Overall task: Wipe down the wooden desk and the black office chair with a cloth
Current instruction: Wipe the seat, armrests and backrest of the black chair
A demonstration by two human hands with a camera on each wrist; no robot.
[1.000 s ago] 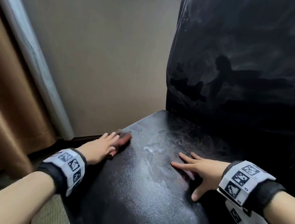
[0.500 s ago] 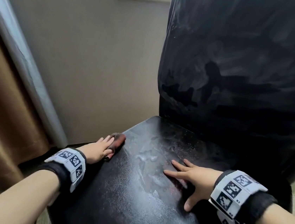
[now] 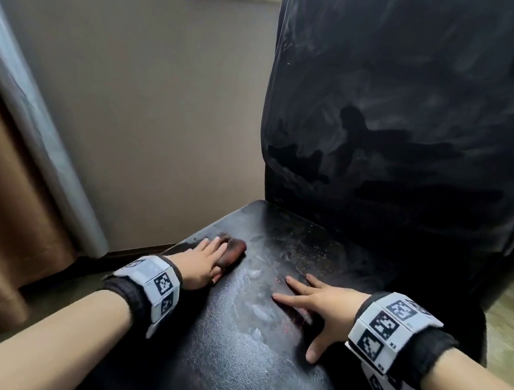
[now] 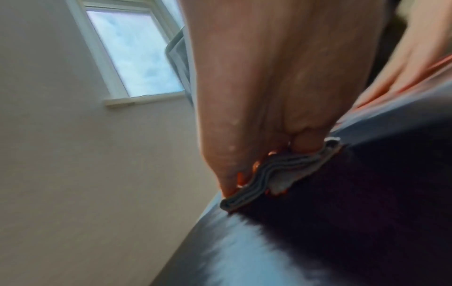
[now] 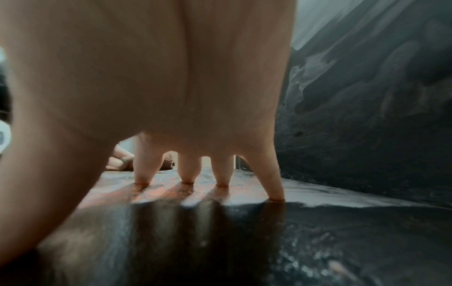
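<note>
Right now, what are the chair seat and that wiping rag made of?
The chair seat looks like black leather or vinyl: glossy, finely grained, smeared with wet streaks. The rag looks like soft folded fabric, dark reddish; the left wrist view shows its stacked layers.

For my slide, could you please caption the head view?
Left hand presses cloth on black chair seat; right hand braces.

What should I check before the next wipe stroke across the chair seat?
1. Cloth under left hand: ok, pressed flat on the seat.
2. Cloth folded: ok, layered edge shows in the left wrist view.
3. Right hand bracing the chair seat: ok, fingers spread, tips down.
4. Right hand out of the stroke's path: not ok, it lies to the cloth's right.
5. Seat clean: not ok, smears and specks remain.
6. Backrest: not ok, streaky.
</note>
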